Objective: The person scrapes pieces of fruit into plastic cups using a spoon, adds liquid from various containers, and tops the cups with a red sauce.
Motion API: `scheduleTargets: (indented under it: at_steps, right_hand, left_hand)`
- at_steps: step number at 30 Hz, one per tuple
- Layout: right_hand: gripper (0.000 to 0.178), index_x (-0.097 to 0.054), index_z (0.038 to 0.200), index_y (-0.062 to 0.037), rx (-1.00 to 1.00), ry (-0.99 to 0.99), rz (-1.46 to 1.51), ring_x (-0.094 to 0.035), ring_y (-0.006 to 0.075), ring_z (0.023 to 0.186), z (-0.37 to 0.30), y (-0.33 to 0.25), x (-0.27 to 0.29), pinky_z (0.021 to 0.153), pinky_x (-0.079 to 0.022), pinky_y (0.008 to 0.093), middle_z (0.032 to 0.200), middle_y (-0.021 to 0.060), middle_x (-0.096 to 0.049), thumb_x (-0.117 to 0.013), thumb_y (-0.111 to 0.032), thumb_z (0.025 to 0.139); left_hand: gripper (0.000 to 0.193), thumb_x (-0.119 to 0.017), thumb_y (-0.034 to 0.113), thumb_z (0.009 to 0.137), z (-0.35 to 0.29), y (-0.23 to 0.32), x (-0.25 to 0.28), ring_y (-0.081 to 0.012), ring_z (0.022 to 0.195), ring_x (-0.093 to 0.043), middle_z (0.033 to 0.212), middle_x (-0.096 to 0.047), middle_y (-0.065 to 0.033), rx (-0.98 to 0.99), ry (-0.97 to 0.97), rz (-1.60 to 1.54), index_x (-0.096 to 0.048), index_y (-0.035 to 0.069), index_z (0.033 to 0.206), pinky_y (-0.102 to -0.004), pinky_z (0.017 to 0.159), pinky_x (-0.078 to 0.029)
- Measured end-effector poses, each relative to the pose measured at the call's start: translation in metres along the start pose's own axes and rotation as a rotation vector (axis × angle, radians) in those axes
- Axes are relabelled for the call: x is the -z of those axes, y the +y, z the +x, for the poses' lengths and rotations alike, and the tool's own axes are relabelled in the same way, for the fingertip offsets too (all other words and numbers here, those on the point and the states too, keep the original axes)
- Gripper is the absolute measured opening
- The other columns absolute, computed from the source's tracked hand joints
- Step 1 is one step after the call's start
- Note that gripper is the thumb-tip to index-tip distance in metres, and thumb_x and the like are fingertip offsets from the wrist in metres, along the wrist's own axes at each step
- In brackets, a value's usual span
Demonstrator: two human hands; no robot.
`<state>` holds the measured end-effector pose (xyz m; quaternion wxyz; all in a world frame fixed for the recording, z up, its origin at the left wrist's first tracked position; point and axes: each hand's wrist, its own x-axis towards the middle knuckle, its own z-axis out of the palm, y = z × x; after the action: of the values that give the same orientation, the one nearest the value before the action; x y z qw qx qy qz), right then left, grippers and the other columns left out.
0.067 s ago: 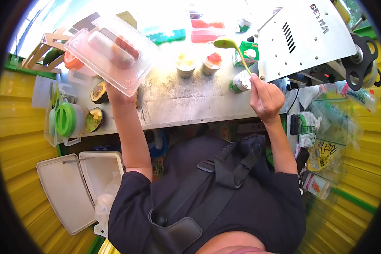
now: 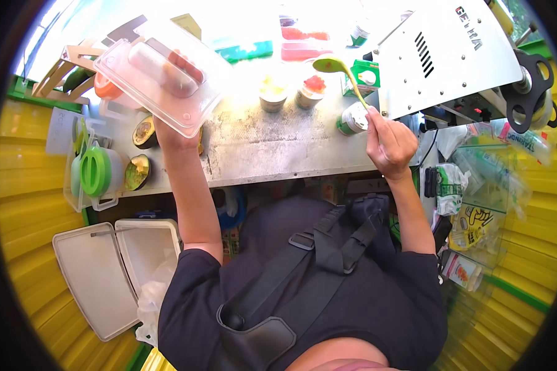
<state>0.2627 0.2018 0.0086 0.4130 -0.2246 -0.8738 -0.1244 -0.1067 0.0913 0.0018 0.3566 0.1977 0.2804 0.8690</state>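
My left hand [image 2: 177, 131] is raised over the counter's left side, closed on a clear plastic lid [image 2: 143, 86]; some of its fingers show through the plastic. The lid is tilted. In my right hand [image 2: 391, 145], thumb and fingers pinch the thin handle of a green spoon [image 2: 355, 85], its bowl up and to the left. Below the spoon's bowl stand a cup topped with red pieces [image 2: 312, 93] and a cup with pale yellow pieces [image 2: 272, 96]. Close to my right hand is a white-and-green can [image 2: 354, 119].
Cut avocado halves [image 2: 137, 173] lie left of my left forearm, beside a green-lidded pitcher [image 2: 97, 173]. A green carton [image 2: 366, 77] stands by a large metal machine [image 2: 445, 59] at the right. Trays of red food [image 2: 304, 51] sit farther back. An opened cooler [image 2: 96, 272] is at lower left.
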Motion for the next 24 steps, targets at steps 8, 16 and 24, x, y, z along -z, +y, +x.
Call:
scheduleTargets:
  at_steps: [8, 16, 24]
  right_hand:
    - [0.014, -0.081, 0.101, -0.0039, -0.841, -0.109, 0.412, -0.047, 0.0026, 0.055, 0.028, 0.012, 0.011, 0.051, -0.034, 0.0212, 0.073, -0.003, -0.069, -0.079, -0.007, 0.088]
    - [0.021, -0.081, 0.102, -0.0023, -1.2, -0.285, 0.731, -0.044, 0.002, 0.052, 0.092, 0.09, 0.016, 0.049, -0.031, 0.0204, 0.066, -0.0066, -0.062, -0.079, -0.015, 0.086]
    - [0.015, -0.08, 0.098, -0.0137, -0.281, -0.521, -0.165, -0.074, 0.0297, 0.074, 0.103, 0.111, -0.153, 0.068, -0.057, 0.0385, 0.077, 0.0141, -0.074, -0.067, -0.02, 0.092]
  left_hand:
    - [0.052, -0.056, 0.026, 0.105, 0.0, 0.007, 0.003, -0.0268, 0.12, -0.06, 0.129, -0.062, -0.0141, -0.016, 0.021, -0.023, -0.051, -0.007, 0.145, -0.041, 0.108, -0.05]
    - [0.054, -0.057, 0.03, 0.105, 0.003, 0.018, 0.021, -0.0278, 0.12, -0.06, 0.13, -0.062, -0.0146, -0.042, 0.009, -0.012, -0.05, -0.007, 0.144, -0.042, 0.107, -0.05]
    - [0.05, -0.054, 0.024, 0.108, 0.008, 0.017, 0.031, -0.023, 0.124, -0.057, 0.137, -0.058, -0.0115, 0.023, 0.082, -0.105, -0.046, -0.003, 0.149, -0.0412, 0.109, -0.046]
